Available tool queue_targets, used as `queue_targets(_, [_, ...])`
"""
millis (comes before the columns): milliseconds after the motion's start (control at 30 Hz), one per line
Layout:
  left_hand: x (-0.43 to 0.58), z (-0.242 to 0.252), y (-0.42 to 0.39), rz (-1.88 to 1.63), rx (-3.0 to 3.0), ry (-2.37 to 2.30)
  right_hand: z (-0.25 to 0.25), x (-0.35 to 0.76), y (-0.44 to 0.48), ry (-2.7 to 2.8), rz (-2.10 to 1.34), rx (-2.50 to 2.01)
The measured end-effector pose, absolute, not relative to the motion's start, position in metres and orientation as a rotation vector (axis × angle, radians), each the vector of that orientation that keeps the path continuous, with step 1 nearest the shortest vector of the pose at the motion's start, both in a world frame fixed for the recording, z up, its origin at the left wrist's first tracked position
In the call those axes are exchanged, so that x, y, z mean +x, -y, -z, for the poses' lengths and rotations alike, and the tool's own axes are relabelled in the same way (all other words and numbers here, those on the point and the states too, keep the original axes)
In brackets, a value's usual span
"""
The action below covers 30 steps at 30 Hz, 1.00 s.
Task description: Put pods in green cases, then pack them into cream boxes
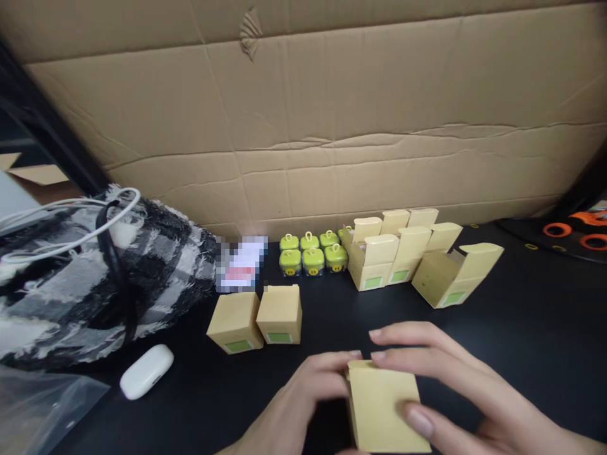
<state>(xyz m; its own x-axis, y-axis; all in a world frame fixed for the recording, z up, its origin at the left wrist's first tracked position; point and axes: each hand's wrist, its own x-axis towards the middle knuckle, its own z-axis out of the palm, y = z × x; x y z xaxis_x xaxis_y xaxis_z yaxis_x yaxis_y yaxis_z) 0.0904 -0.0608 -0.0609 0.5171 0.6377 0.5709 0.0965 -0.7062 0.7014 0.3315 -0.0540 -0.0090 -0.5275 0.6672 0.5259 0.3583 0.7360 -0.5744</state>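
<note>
A yellow cardboard box (386,411), its top flat, is at the bottom right of centre. My left hand (303,401) holds its left side, the fingers bent round the far corner. Over its right side is my right hand (455,385), with the thumb on the top face and a fingertip at the far edge. Two closed boxes, one at the left (237,322) and one beside it (279,315), stand beyond my left hand. Several boxes with raised flaps (398,253) stand farther back, one (455,275) slightly apart. Small green-lidded containers (313,260) sit in rows beside them.
A white earbud case (147,371) lies on the black table (190,392). At the left are a fringed checked cloth bundle (156,272), a white cable (71,243) and a clear plastic bag (42,411). A cardboard panel (308,114) stands behind; orange-handled scissors (557,230) lie far right.
</note>
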Motion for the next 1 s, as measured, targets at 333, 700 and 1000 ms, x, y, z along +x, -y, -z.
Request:
queue_targets(333, [0.093,0.056,0.065,-1.091,2.188,-0.748,0.004,0.330,0.050,2.091,-0.923,-0.853])
queue_targets(700, [0.087,0.057,0.062,-0.992,2.279,-0.754,0.004,0.336,0.044,2.349,-0.409,-0.792])
queue_targets(1000, [0.073,0.024,0.049,-0.981,2.771,-0.900,0.009,0.330,0.038,2.471,-0.311,-0.822])
